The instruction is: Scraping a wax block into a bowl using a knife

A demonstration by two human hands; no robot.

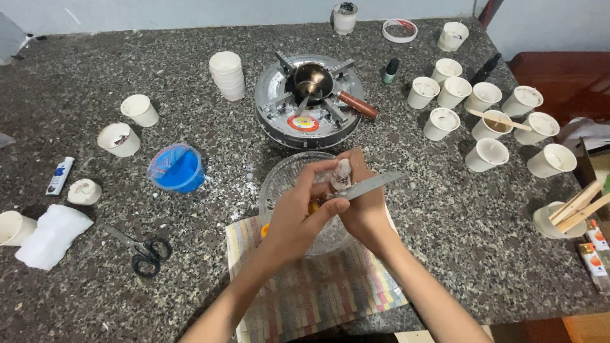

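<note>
My left hand (295, 219) grips a knife (372, 184) by its orange handle, and the grey blade points right past my right hand. My right hand (363, 203) holds a small white lump (343, 173) with dark specks, pinched at the fingertips. The blade lies just under the lump. Both hands hover over a clear glass bowl (279, 184), which stands partly on a striped cloth (318, 292) at the near edge of the speckled stone counter (445, 241).
A round metal burner (309, 101) with a small pot stands behind the bowl. Several white paper cups (489, 154) crowd the right side, some holding wooden sticks (575, 206). At left lie a blue bowl (178, 170), black scissors (147, 251), a cup stack (227, 75) and a white cloth (52, 234).
</note>
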